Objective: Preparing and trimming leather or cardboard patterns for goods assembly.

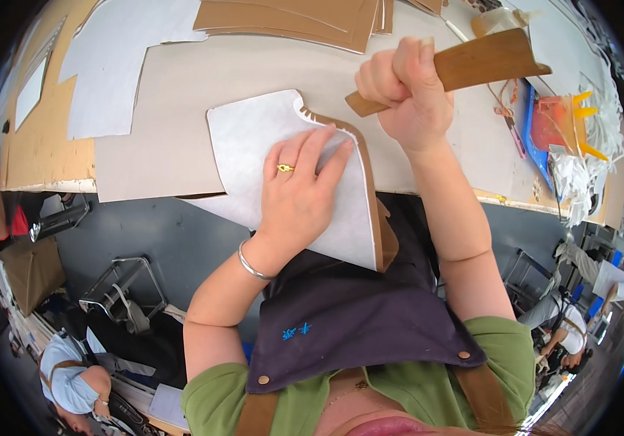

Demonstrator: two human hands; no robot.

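My left hand (301,185) lies flat, fingers spread, on a white-backed brown panel (243,145). The panel rests on a grey work sheet (174,94) and hangs over the table's near edge onto my dark apron (370,320). Along its right side runs a brown folded border (368,174), with small notches at the inner curve near my fingertips. My right hand (415,94), raised to the right of the panel, is closed round a flat wooden paddle-like tool (490,65). The tool tilts up to the right and its wide end has a hollowed edge.
Brown panels (290,22) are stacked at the far edge, beside a white sheet (119,58). At right sit a blue tray (533,138), a reddish container (550,120) and white strips (577,182). A metal-framed stool (126,283) stands below; other people work at both sides.
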